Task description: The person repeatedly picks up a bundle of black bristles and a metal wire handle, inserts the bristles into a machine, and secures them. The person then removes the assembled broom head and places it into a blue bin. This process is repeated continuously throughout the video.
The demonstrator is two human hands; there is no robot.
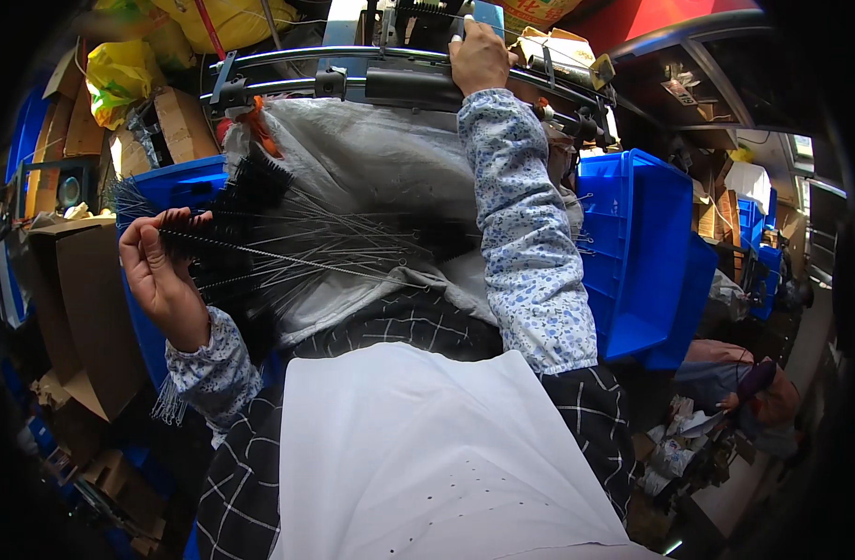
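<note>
The right hand (481,62), grip unclear, touched the rail frame (409,86); in front of it the left hand (157,275) pinched a brush (189,235), probably best held straight.

Brush stem (287,255) — twisted metal wire; blue bin (609,215) — smooth plastic.

A pale, crumpled sheet (362,149) is draped across the person's checked lap (399,325). On it lies a heap of black-bristled brushes (252,182), bristles bunched to the left, thin wire stems (329,229) fanning rightward, overlapping.
</note>
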